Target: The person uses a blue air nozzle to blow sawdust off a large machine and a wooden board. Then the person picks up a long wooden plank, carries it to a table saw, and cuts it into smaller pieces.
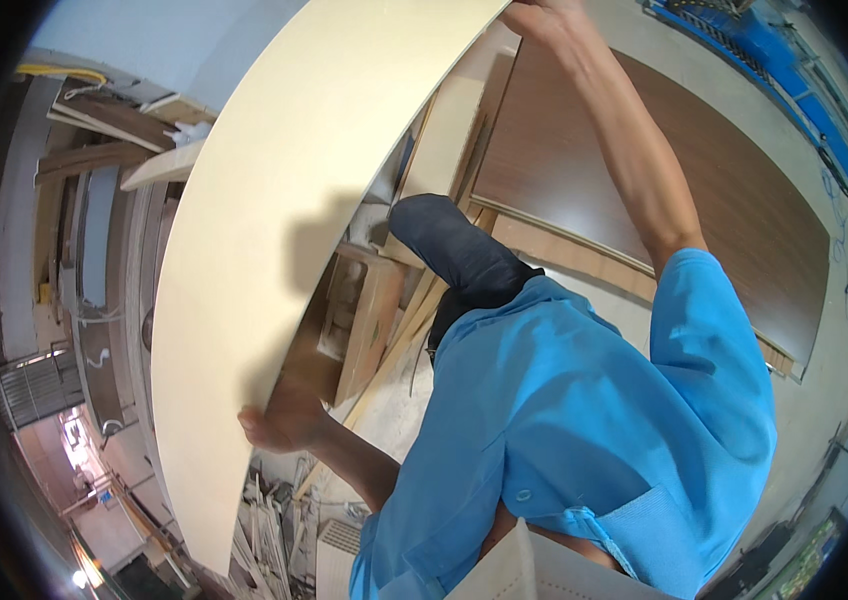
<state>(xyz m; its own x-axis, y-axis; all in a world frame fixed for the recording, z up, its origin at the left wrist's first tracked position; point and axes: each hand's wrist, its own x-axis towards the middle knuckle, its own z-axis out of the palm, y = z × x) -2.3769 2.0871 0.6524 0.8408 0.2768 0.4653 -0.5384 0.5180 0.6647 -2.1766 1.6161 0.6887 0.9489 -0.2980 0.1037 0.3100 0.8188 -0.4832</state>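
Note:
A large, pale cream panel (274,200) stands tilted in front of me, its long edge running from upper right down to lower left. My left hand (282,424) grips that edge near its lower end, thumb on the cream face and the other fingers mostly hidden behind. At the far upper end, my right hand (544,18) is closed on the same edge; the picture's top border cuts off part of it. My right arm reaches out over a dark brown wooden board (664,180) that lies below.
Under the panel are a wooden box-like frame (369,320) and long wood strips (404,335). Narrow offcuts (269,530) lie heaped at lower left. More boards (109,130) are stacked at the left by the wall. Blue machinery (779,75) stands at the far right.

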